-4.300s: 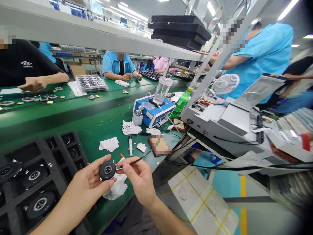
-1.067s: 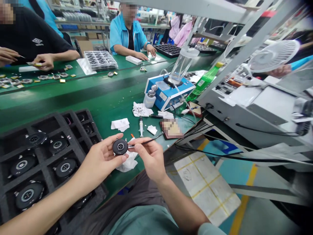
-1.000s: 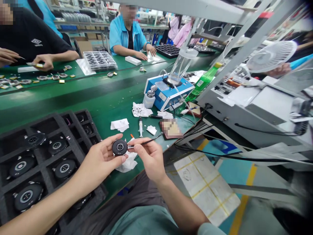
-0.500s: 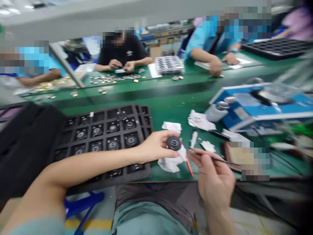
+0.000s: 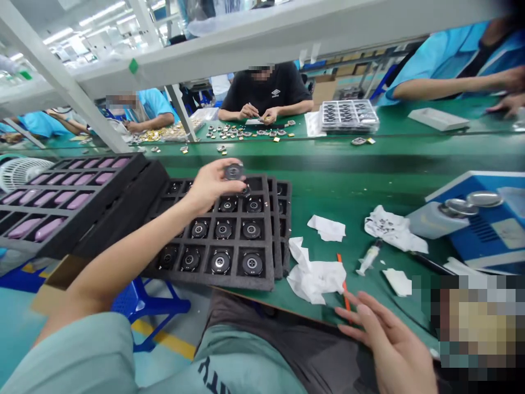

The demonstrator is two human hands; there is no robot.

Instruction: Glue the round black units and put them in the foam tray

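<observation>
My left hand (image 5: 213,186) pinches a round black watch case (image 5: 234,172) between thumb and fingers, its back with a circular sensor facing me. It is above the back rows of a black foam tray (image 5: 268,271), where similar watch cases (image 5: 252,264) sit in square compartments. At the table's front edge, my right hand (image 5: 385,342) has its fingers stretched apart, and I see nothing held in them. Its fingertips are close to an orange stick (image 5: 345,282) beside crumpled white wipes (image 5: 318,279). A small syringe (image 5: 369,258) lies beyond.
Left of the tray stands a raised foam tray (image 5: 86,219) with purple pieces. A metal-topped bottle (image 5: 435,219) and a blue machine (image 5: 476,241) stand at right. Co-workers sit across the green bench (image 5: 328,180), one in a black shirt (image 5: 283,87). A blue stool (image 5: 143,306) is below.
My left hand has carried the watch case left and away from me, over the foam tray. The slim dark tool seen in my right hand earlier no longer shows there. The view has turned left.
</observation>
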